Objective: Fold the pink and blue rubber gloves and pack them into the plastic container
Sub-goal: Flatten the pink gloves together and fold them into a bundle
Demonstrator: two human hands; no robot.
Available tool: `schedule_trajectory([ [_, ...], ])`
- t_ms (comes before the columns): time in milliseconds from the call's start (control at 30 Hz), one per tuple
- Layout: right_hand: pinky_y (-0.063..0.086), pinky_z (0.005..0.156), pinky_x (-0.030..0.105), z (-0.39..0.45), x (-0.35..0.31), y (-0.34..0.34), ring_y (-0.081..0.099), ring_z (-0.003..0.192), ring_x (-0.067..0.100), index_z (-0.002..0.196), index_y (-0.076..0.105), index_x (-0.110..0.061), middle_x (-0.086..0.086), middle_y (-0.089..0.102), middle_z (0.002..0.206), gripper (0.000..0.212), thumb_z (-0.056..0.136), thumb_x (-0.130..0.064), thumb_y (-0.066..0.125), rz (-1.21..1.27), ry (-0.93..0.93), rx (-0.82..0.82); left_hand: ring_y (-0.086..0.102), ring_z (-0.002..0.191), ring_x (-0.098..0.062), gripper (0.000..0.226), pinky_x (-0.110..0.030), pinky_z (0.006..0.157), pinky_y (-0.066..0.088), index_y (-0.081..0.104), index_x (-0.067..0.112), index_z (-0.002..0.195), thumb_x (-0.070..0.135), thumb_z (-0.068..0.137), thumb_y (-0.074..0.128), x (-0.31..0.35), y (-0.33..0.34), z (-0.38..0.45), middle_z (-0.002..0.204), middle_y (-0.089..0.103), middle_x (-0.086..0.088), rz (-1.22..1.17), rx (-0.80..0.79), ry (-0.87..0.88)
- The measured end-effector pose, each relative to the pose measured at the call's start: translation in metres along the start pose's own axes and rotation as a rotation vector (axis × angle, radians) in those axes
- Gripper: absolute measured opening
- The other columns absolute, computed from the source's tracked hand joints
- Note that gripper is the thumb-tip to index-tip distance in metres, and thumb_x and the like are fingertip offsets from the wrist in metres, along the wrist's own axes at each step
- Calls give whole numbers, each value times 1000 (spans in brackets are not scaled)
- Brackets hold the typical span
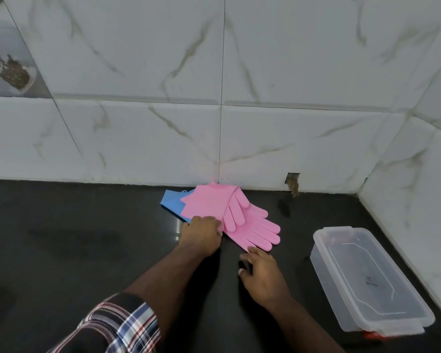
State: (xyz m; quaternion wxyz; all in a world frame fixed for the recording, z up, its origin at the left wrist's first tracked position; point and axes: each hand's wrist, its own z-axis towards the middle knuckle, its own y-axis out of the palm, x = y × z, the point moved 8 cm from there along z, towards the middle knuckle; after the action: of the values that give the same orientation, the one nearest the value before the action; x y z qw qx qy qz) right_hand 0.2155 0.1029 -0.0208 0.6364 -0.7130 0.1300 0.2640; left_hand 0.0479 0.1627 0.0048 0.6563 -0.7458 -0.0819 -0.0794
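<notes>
Early folding | pink gloves (214,205) stacked over blue glove (171,200), far centre | left hand (201,233) pressing pink cuff, right hand (262,273) spread near fingertips | container (321,240) right, lid on, nothing packed.

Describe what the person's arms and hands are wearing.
Both hands are bare, with no gloves or visible jewellery. The left hand extends from a rolled-up plaid sleeve in navy, white and red. The right hand and its forearm show no sleeve in view.
</notes>
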Motion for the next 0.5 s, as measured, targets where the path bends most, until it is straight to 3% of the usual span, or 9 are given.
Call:
schedule_trajectory([
  [67, 32, 105, 24, -2, 3, 0, 41, 132, 18, 120, 65, -20, -3, 47, 145, 32, 88, -23, 60, 38, 5, 3, 55, 108, -25, 29, -44, 90, 46, 65, 26, 114, 32, 97, 42, -2, -2, 2, 119, 67, 0, 12, 33, -10],
  [200, 31, 106, 23, -4, 5, 2, 42, 133, 17, 124, 65, -22, -3, 47, 146, 37, 87, -24, 63, 62, 17, 5, 52, 113, -26, 33, -46, 95, 47, 63, 30, 127, 32, 101, 42, 7, -2, 1, 127, 63, 0, 57, 28, 32],
  [333, 37, 108, 26, -6, 7, 3, 48, 129, 15, 127, 64, -20, -2, 51, 142, 42, 86, -23, 66, 141, 40, 10, 55, 109, -25, 33, -45, 93, 48, 66, 24, 120, 25, 96, 44, 3, -7, 0, 121, 65, -2, 23, 40, -20],
  [433, 47, 99, 30, -10, 9, -1, 58, 115, 14, 126, 63, -19, -5, 59, 128, 40, 86, -20, 68, 256, 95, 34, 62, 103, -21, 30, -41, 92, 53, 71, 24, 114, 20, 94, 50, 4, -32, -12, 115, 70, 3, -151, 136, -28],
  [500, 48, 90, 20, -14, 10, -3, 61, 106, 10, 126, 63, -20, -6, 62, 122, 39, 87, -18, 67, 346, 143, 42, 65, 98, -17, 24, -38, 88, 55, 72, 23, 107, 18, 94, 52, 4, -47, -24, 108, 72, 6, -219, 181, -4],
])
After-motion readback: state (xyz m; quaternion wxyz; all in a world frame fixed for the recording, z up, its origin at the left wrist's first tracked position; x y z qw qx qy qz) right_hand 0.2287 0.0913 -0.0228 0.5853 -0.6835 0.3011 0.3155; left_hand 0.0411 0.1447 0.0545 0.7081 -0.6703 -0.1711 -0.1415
